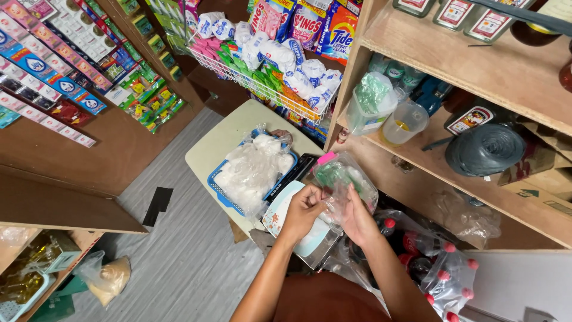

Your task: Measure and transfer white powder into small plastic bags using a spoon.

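Observation:
My left hand (304, 211) and my right hand (357, 219) are held close together, both pinching a small clear plastic bag (333, 206) between them. Just beyond the hands stands a clear plastic tub (348, 176) with a pink clip on its rim and green stuff inside. Under the hands lies a round patterned plate or lid (280, 214). To the left, a blue plastic basket (223, 191) holds several clear bags of white powder (253, 170) on a pale tabletop (220, 140).
Wooden shelves (476, 71) on the right carry bottles, a measuring jug (405, 122), a clear container (369, 104) and a roll of dark twine (485, 149). A wire rack (250, 80) of sachets hangs behind. Soda bottles with red caps (441, 268) lie at lower right.

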